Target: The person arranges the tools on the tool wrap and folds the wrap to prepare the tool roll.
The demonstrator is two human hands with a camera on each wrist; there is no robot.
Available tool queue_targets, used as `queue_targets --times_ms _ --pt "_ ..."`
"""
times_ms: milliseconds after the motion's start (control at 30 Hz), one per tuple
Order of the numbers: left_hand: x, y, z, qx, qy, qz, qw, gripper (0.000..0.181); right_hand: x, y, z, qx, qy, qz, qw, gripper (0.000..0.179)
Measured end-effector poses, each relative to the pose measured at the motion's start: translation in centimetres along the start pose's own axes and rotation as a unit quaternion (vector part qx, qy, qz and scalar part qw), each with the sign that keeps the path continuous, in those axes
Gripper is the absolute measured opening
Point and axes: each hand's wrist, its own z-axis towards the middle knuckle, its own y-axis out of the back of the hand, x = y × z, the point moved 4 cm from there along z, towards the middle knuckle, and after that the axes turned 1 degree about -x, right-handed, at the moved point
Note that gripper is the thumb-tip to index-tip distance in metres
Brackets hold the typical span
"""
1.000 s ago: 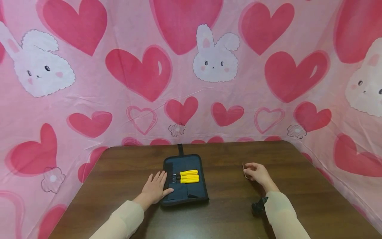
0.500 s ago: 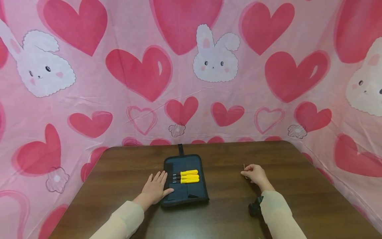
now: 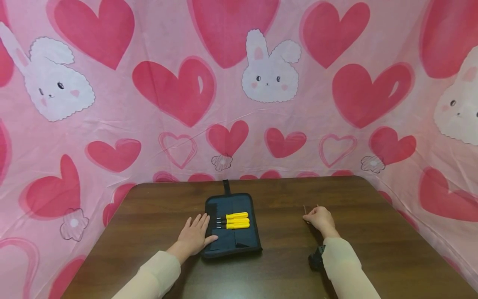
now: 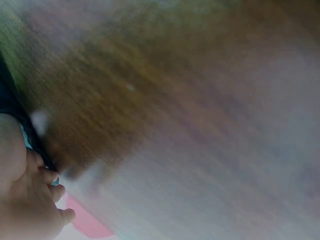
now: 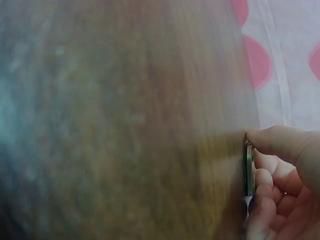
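A black tool pouch (image 3: 220,243) lies unfolded on the table, with several yellow-handled screwdrivers (image 3: 237,221) side by side in its slots, their tips pointing left. My left hand (image 3: 193,236) rests flat on the pouch's left edge, fingers spread and straight. In the left wrist view, the left hand (image 4: 30,200) shows at the lower left against the pouch's dark edge. Right of the pouch, my right hand (image 3: 320,219) pinches a thin metal rod (image 3: 304,208) between thumb and fingers, close over the table. The right wrist view shows the metal rod (image 5: 249,170) along the curled fingers; its far end is hidden.
The brown wooden table (image 3: 280,265) reaches back to a pink cloth (image 3: 257,143) printed with hearts and rabbits. The pouch's strap (image 3: 226,187) points toward the back edge. A black wrist camera (image 3: 316,259) sits beside the right sleeve.
My right hand has shifted slightly left and its fingers have closed in more around the metal rod, which has turned in the grip. The left hand and the pouch have stayed in place.
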Motion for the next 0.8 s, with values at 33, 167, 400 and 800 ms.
queue_targets --times_ms 33,167,400,800 --pt "0.0 0.0 0.0 0.0 -0.001 -0.002 1.0 0.076 0.0 0.0 0.0 0.0 -0.004 -0.003 1.0 0.022" --pt "0.1 -0.1 0.0 -0.001 -0.002 0.0 1.0 0.075 0.1 0.0 -0.1 0.003 -0.014 -0.015 0.9998 0.02" --pt "-0.1 0.2 -0.1 0.002 -0.002 -0.002 1.0 0.075 0.1 0.3 -0.1 -0.007 -0.013 -0.01 0.9998 0.018" --pt "0.1 -0.2 0.1 0.008 -0.003 0.003 1.0 0.075 1.6 0.2 0.5 -0.031 0.051 0.023 0.9979 0.015"
